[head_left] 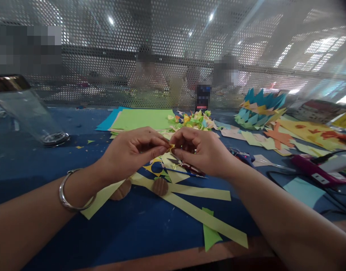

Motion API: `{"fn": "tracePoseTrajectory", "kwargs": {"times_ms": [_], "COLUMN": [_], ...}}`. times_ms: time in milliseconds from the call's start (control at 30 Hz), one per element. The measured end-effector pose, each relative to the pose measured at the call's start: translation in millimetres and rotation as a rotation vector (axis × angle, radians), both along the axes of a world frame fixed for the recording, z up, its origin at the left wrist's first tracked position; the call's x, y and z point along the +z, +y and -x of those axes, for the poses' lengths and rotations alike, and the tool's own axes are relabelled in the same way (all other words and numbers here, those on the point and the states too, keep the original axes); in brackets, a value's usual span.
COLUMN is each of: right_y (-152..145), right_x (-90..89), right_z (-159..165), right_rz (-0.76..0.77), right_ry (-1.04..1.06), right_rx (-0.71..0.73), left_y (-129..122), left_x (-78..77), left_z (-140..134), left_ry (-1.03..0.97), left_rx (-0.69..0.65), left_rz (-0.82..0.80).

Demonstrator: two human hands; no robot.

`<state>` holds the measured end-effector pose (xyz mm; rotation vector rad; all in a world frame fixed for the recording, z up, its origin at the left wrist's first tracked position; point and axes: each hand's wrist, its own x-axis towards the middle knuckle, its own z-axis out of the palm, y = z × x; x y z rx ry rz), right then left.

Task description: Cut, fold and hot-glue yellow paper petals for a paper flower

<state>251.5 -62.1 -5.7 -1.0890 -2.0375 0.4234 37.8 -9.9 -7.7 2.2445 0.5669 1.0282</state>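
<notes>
My left hand (140, 150) and my right hand (199, 150) meet above the middle of the table. Between their pinched fingertips is a small piece of yellow paper (171, 148), mostly covered by the fingers. A silver bangle (64, 194) circles my left wrist. Below the hands lie pale yellow paper strips (208, 219), crossing one another. One brown cardboard disc (160, 187) rests on the strips, and another cardboard disc (122, 190) is partly behind my left wrist. Under the fingers are a yellow scrap (148, 170) with a rounded cut-out and a thin blue stick (191, 174).
Stacked green sheets (144, 117) lie beyond my hands, beside a pile of small folded paper pieces (199, 121). A glass jar (30, 113) stands at the left. On the right are a layered paper crown (259, 109), paper scraps and a purple power strip (314, 171) with cables. Perforated metal panels (173, 56) stand behind.
</notes>
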Motion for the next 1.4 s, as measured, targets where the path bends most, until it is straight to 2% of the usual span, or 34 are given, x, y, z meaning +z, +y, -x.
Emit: {"fn": "tracePoseTrajectory", "kwargs": {"times_ms": [300, 733, 1400], "right_y": [-1.3, -2.0, 1.8], "right_x": [1.5, 0.9, -1.4], "right_z": [-0.4, 0.2, 3.1], "right_rz": [0.009, -0.009, 0.13], "right_ry": [0.0, -0.007, -0.014], "right_rx": [0.004, -0.003, -0.018], "left_y": [0.0, -1.8, -0.3], "left_x": [1.2, -6.3, -6.7], "left_z": [2.4, -0.2, 3.3], "left_ry": [0.016, -0.015, 0.004], "left_rx": [-0.033, -0.029, -0.029], "left_rz": [-0.033, -0.019, 0.202]}}
